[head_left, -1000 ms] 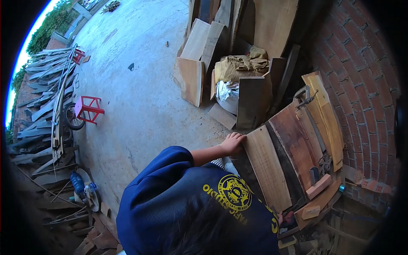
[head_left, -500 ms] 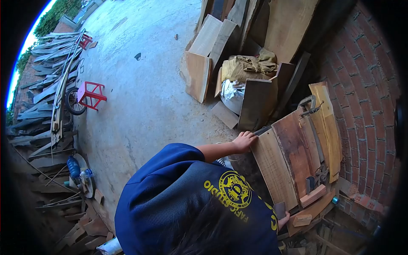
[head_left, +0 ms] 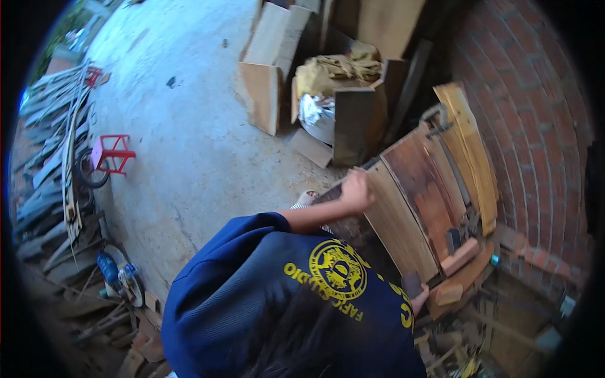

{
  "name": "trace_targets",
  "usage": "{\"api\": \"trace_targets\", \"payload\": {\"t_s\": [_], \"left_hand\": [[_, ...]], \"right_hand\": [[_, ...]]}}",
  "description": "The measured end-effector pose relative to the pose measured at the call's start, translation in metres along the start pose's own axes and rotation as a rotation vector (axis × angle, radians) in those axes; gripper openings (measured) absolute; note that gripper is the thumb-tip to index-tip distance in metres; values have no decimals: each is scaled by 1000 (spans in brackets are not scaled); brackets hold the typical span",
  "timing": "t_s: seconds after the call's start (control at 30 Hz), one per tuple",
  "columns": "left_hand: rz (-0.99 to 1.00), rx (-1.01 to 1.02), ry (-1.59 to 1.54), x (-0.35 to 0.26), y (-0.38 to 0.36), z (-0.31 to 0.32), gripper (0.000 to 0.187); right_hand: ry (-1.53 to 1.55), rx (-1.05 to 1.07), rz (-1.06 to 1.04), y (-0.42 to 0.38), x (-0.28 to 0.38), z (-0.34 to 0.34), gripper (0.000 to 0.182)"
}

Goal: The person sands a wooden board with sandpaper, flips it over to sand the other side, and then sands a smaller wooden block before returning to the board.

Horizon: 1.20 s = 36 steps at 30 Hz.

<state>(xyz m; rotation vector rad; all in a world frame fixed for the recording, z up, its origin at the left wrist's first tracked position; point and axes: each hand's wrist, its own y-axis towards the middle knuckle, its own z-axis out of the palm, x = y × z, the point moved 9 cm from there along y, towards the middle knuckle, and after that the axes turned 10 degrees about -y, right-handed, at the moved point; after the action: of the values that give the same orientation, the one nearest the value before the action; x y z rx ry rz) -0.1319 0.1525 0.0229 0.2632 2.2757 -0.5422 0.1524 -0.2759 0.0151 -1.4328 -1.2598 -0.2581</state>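
Observation:
My left hand is curled at the upper left corner of a pale wooden board. Its fingers look closed, but blur hides whether anything is in them. Low against the board's near end, my right hand is partly covered by my navy shirt. Its visible fingers close around a small dark flat block. Beside the pale board lies a darker reddish-brown board. A reddish wood block and a small dark tool rest near its lower end.
A metal clamp sits at the far end by a yellowish plank. Beyond rises a brick wall. Boards surround a white sack. A red stool and stacked planks stand left on concrete.
My left hand has gone from lying on the board's corner with fingers extended to a curled shape. The whole view has shifted, so the scene sits further left and up.

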Motion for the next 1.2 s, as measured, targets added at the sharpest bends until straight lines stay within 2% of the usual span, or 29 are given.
{"api": "trace_targets", "payload": {"t_s": [0.07,0.1,0.17,0.2,0.3,0.4,0.53,0.57,0.67,0.7,0.73,0.87,0.93,1.0,1.07,1.1,1.13,1.2], "left_hand": [[-56,-118,43,41,14,16,68],[-116,13,-7,47,18,21,69],[-184,240,-62,32,10,13,70],[-178,257,-61,30,8,21,70],[-140,114,-4,27,3,19,61],[-158,79,-13,30,5,19,60],[-111,69,-234,15,-3,0,60],[-97,81,-250,6,-7,-8,63],[-23,128,-231,-4,-11,-15,70],[-45,189,-201,5,-9,-8,78],[-45,198,-200,11,-9,-7,78],[-86,261,-171,41,-13,5,86],[25,163,89,43,-18,-2,95],[46,165,119,51,-18,-4,101],[192,167,232,48,-15,-5,99],[253,143,191,49,-12,-4,96],[255,156,188,50,-10,-3,96],[243,161,138,53,-5,-2,95]], "right_hand": [[-46,-31,23,-25,23,14,38],[-40,-61,34,-21,17,7,38],[157,-39,253,0,-17,0,41],[162,-56,257,7,-20,-4,41],[184,96,337,12,-23,8,54],[166,95,326,5,-11,11,44],[176,54,314,26,-31,-9,44],[192,78,357,29,-36,-12,63],[215,132,380,32,-40,-13,67],[202,125,369,32,-40,-14,65],[204,117,373,32,-42,-12,65],[227,11,305,18,-30,8,58],[286,-32,315,9,-31,14,55],[269,-51,255,5,-28,18,53],[127,-324,89,-14,2,2,57],[-51,-506,-54,-13,6,-22,67],[-56,-517,-48,-15,8,-29,67],[-265,-483,-299,-17,39,-29,67]]}}
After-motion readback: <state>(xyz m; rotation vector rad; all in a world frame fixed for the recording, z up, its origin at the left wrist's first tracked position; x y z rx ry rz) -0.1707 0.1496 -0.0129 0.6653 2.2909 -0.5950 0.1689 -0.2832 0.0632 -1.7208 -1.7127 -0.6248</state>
